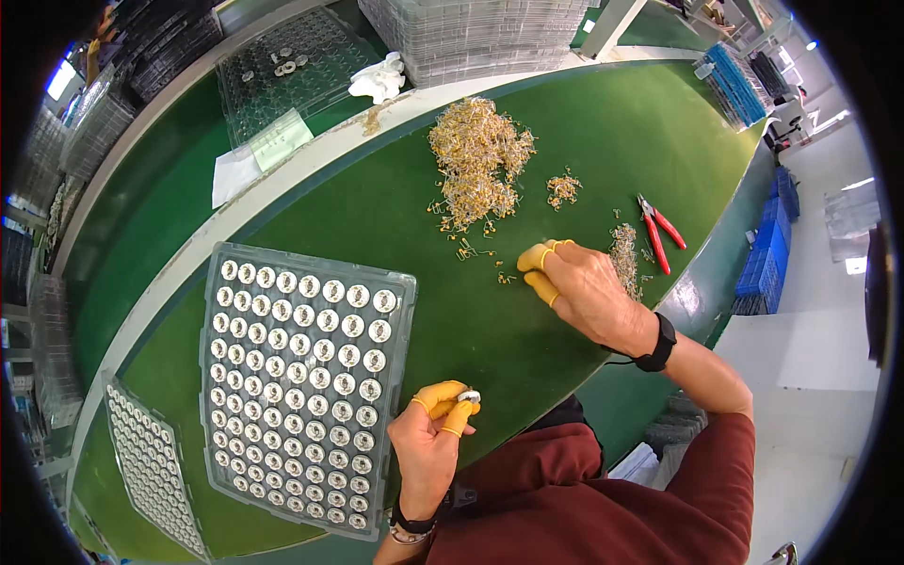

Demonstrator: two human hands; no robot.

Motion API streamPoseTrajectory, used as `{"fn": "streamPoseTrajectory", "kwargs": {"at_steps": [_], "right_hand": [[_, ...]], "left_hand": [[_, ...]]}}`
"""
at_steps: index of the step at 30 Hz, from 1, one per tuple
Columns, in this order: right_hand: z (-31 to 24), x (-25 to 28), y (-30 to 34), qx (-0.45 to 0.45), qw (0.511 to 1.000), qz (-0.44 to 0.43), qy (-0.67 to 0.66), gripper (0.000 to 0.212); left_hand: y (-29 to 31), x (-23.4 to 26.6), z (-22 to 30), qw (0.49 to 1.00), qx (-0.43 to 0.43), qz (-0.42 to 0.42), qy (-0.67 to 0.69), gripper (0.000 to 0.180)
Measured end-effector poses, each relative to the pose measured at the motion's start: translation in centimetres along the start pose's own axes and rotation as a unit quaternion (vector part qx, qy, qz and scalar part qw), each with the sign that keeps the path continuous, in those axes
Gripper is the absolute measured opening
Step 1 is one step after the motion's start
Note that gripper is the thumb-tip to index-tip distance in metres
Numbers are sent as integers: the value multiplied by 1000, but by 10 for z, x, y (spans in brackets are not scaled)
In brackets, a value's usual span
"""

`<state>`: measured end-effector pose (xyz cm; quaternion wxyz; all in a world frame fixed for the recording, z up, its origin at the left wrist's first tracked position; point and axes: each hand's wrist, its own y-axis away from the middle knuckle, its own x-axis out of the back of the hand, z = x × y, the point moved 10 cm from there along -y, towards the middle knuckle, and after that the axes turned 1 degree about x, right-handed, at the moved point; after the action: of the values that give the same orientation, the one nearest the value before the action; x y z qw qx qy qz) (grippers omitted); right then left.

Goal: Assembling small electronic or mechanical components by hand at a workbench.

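My left hand [435, 441], with yellow finger cots on its fingertips, is closed on a small round white part [469, 396] with a metal top. Above the green table, my right hand [593, 292] also wears yellow finger cots. Its thumb and fingertips are slightly apart, with nothing visible between them. Just left of those fingertips lie a few tiny yellow components with wire legs [506, 278]. Beside my left hand, a clear plastic tray [403, 330] holds rows of similar round white parts.
A large heap of wire-legged yellow components [478, 160] lies farther back, with a smaller pile [563, 189] beside it. Right of my right hand are wire clippings [623, 259] and red-handled cutters [659, 235]. Another filled tray [155, 471] is at far left; stacked clear trays [461, 42] stand behind.
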<state>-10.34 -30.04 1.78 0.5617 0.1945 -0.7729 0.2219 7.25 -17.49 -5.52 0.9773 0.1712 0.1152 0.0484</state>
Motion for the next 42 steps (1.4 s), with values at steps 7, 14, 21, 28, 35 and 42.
{"fn": "streamPoseTrajectory", "kwargs": {"at_steps": [7,14,21,28,35,42], "right_hand": [[-16,-8,-9,36,998,-42,23,19],[-4,-7,3,12,1000,-26,3,17],[-9,-10,6,13,999,-41,2,17],[9,3,8,-6,998,-3,66,17],[43,30,-1,-81,995,47,-23,10],[41,30,7,-68,996,37,-43,12]], "left_hand": [[-1,1,0,1000,-4,2,-19,16],[-1,0,0,1000,-8,0,-10,16],[0,0,0,1000,-1,2,-13,16],[0,1,-2,1000,-6,1,-14,17],[-1,-1,3,1000,-13,-2,-24,17],[0,0,1,1000,-11,2,-16,16]]}}
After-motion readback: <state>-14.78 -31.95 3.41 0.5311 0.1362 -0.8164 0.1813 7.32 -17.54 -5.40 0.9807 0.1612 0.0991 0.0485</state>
